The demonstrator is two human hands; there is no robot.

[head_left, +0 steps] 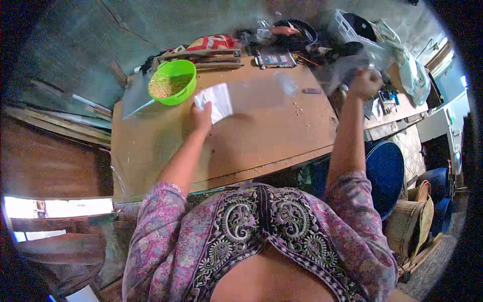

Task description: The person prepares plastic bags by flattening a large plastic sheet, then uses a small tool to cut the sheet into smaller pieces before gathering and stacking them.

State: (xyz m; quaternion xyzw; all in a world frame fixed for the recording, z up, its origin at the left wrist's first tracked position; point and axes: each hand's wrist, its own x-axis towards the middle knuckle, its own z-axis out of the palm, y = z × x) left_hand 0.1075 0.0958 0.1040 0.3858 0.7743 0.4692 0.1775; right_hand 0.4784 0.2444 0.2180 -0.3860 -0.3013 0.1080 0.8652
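My left hand (201,117) grips a white folded packet or paper (217,101) above the wooden table (266,136), its thumb on the near edge. My right hand (366,83) is raised over the table's right side, its fingers closed, near blurred clear plastic (347,65); whatever it holds, if anything, cannot be made out. Left of the white packet stands a bright green bowl (186,90) containing small yellowish grains or pieces (168,85). A blurred clear plastic piece (286,84) shows between the hands.
A small dark object (312,91) and scattered crumbs lie on the table. Behind are a flat box (275,59), a red and white cloth (211,42) and a white basket (347,27). Blue barrels (385,171) and a woven basket (405,226) stand at the right.
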